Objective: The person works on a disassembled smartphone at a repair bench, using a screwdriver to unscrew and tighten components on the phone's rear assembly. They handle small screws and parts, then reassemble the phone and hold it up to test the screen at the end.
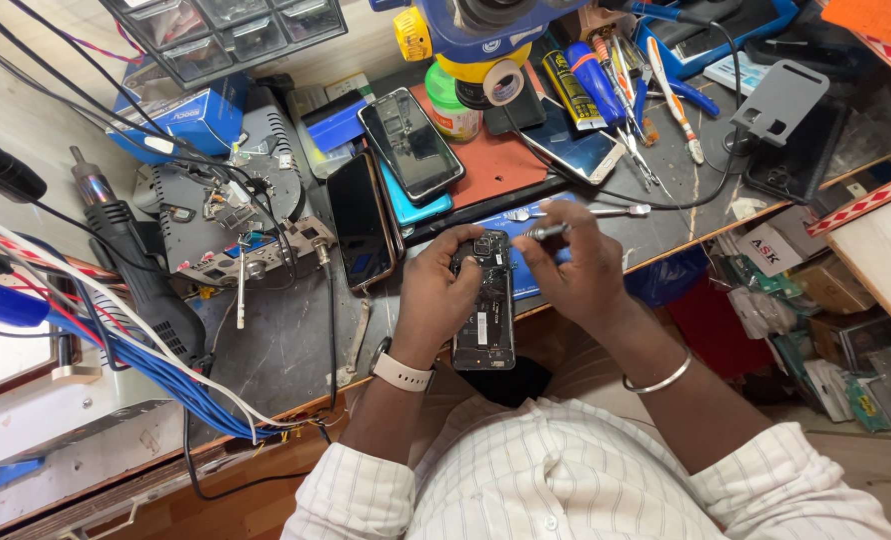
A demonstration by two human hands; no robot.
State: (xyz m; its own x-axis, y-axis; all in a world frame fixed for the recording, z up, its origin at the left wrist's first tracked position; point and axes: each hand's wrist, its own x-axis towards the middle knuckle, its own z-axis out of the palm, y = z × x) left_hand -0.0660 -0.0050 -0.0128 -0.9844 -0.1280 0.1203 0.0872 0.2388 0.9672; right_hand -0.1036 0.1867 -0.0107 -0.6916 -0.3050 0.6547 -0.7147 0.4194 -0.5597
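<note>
An opened phone with its back removed is gripped between the closed left hand fingers, while a slim screwdriver, pinched in the right hand, is aimed at its upper end, suggesting screw work needing steady tip alignment.

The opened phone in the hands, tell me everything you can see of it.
The opened phone is a dark slab with its back cover off, showing black internals, a camera cluster at the far end and a white label. It lies lengthwise away from the person, above the lap. The left hand grips its side; the right hand brings a metal tool to its top.
</note>
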